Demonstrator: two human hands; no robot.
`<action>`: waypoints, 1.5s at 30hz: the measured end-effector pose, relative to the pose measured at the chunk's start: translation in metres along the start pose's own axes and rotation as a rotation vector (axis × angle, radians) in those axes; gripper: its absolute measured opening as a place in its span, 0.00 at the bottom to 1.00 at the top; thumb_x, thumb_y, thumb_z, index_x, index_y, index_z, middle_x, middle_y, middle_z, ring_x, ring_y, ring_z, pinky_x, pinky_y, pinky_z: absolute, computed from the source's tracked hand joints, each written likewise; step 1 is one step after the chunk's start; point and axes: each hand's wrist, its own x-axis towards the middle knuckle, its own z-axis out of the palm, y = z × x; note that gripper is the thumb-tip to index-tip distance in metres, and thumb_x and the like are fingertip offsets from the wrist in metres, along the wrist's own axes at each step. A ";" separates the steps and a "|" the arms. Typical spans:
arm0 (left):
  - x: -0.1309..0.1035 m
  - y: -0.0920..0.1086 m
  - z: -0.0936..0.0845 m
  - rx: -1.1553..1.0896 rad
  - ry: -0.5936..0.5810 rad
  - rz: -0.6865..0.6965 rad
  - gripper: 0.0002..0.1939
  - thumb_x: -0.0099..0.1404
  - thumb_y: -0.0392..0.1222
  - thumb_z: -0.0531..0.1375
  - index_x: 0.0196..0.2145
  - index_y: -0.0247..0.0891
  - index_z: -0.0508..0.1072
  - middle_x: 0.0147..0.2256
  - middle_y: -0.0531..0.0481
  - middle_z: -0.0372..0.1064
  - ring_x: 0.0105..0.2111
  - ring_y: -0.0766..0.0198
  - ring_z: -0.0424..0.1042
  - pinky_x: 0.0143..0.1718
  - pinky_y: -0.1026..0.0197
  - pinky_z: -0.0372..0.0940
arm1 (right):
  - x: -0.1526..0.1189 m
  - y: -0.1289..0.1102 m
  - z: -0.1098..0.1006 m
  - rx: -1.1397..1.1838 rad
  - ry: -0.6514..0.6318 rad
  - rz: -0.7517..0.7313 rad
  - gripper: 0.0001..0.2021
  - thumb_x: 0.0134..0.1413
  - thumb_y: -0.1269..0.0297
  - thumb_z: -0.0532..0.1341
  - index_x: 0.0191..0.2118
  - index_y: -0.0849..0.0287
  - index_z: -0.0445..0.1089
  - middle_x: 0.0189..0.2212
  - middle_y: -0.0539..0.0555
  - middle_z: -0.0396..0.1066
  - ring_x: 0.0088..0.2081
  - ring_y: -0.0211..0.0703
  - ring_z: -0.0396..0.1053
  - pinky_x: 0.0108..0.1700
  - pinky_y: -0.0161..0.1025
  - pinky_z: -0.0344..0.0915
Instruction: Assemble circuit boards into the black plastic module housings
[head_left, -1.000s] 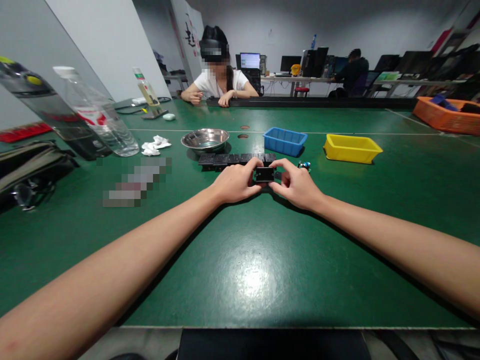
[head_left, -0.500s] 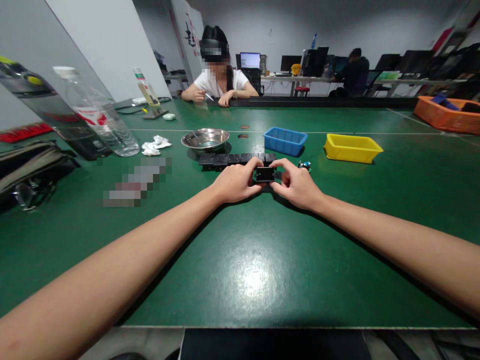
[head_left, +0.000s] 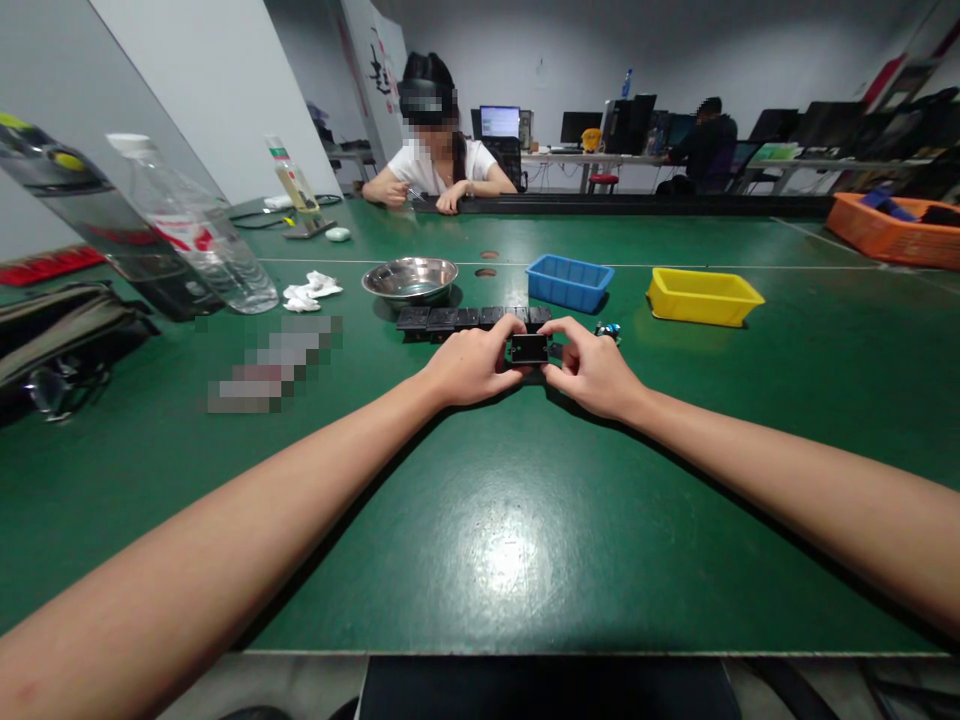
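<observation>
A small black rectangular box with a light rim is held upright between my two hands, over the green table. My left hand pinches its left side, thumb below and index finger above. On its right side my right hand grips it the same way. Just behind my hands runs a row of several black square pieces, partly hidden by my left hand. Beyond my right hand lies a small blue and silver item, too small to name.
Past the row stand a steel bowl, a blue bin and a yellow bin. Bottles, crumpled tissue and a bag are at left. An orange basket sits far right. A person sits opposite.
</observation>
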 end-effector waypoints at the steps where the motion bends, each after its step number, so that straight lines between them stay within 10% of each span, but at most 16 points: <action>1: 0.000 0.000 0.000 -0.001 0.005 0.005 0.20 0.65 0.52 0.59 0.50 0.40 0.64 0.27 0.53 0.73 0.26 0.57 0.76 0.26 0.63 0.57 | 0.000 0.000 0.000 -0.001 0.000 0.000 0.17 0.50 0.69 0.61 0.48 0.58 0.67 0.18 0.40 0.61 0.19 0.35 0.59 0.29 0.34 0.54; 45: 0.000 0.001 0.000 0.002 -0.034 -0.017 0.20 0.66 0.51 0.59 0.52 0.40 0.64 0.28 0.52 0.74 0.26 0.56 0.76 0.28 0.62 0.58 | 0.000 0.001 0.001 0.008 -0.003 -0.004 0.16 0.50 0.69 0.61 0.47 0.59 0.67 0.18 0.40 0.61 0.19 0.35 0.60 0.28 0.34 0.54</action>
